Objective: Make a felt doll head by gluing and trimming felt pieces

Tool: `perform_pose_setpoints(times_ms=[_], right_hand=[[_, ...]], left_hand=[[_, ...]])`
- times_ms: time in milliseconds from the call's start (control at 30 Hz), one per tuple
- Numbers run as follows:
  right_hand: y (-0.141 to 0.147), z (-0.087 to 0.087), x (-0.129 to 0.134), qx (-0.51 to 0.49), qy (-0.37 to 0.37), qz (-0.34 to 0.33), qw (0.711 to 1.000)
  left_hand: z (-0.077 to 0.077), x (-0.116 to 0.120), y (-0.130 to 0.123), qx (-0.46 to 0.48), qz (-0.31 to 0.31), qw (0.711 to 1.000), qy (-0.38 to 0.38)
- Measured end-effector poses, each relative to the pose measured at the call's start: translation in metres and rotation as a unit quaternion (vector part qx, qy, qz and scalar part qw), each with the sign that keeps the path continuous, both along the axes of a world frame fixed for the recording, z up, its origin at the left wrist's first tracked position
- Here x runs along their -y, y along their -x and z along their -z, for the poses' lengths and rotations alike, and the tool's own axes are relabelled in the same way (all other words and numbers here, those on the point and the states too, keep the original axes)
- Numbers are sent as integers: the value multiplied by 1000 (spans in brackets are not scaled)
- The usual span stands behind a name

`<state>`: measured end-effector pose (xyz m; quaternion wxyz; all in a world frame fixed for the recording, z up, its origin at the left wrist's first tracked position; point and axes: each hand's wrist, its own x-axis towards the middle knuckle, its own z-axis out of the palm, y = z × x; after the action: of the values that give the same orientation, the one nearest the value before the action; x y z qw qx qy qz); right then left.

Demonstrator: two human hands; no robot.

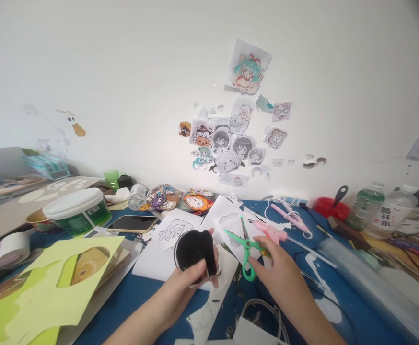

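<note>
A black rounded piece with a pale edge [192,250] is gripped in my left hand [195,275], the thumb lying across its front. To its right, my right hand [276,261] has its thumb and fingers at the handle of green scissors [247,244]. The blades are spread apart and point up and left, not touching the black piece. Beneath both lie white sheets, one with a line drawing of a character [175,231].
Yellow cut paper [83,297], a white-lidded tub [75,206] and a phone [133,223] are at left. A pink glue gun [272,232], a clear plastic roll [371,282], bottles [392,211] and a red bowl [330,208] stand or lie at right. A white cable [263,304] curls near the front.
</note>
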<state>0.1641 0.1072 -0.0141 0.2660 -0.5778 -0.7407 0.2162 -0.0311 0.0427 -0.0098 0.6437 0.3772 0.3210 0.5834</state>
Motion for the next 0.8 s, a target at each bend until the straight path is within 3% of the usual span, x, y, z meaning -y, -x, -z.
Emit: perform_pose_setpoints(times_ms=[133, 233, 300, 400, 500, 567, 667, 800], right_hand=[[1, -4, 4, 9, -23, -5, 1000], [3, -8, 8, -87, 16, -21, 996], [8, -9, 13, -191, 47, -45, 979], [19, -6, 23, -315, 91, -71, 942], [31, -2, 33, -348, 127, -69, 926], [36, -1, 37, -357, 134, -86, 921], [35, -3, 36, -378, 122, -98, 912], [28, -5, 27, -401, 113, -27, 909]], left_hand=[[4, -4, -1, 6, -51, 996, 75], [7, -8, -1, -123, -65, 986, 89], [10, -10, -1, -272, -108, 954, 64], [14, -10, -5, -463, -175, 868, -24], [15, -5, -12, -543, -160, 820, -88], [14, -1, -17, -538, -131, 828, -92], [15, 2, -18, -476, -89, 871, -78], [23, -8, -12, -323, -84, 942, -48]])
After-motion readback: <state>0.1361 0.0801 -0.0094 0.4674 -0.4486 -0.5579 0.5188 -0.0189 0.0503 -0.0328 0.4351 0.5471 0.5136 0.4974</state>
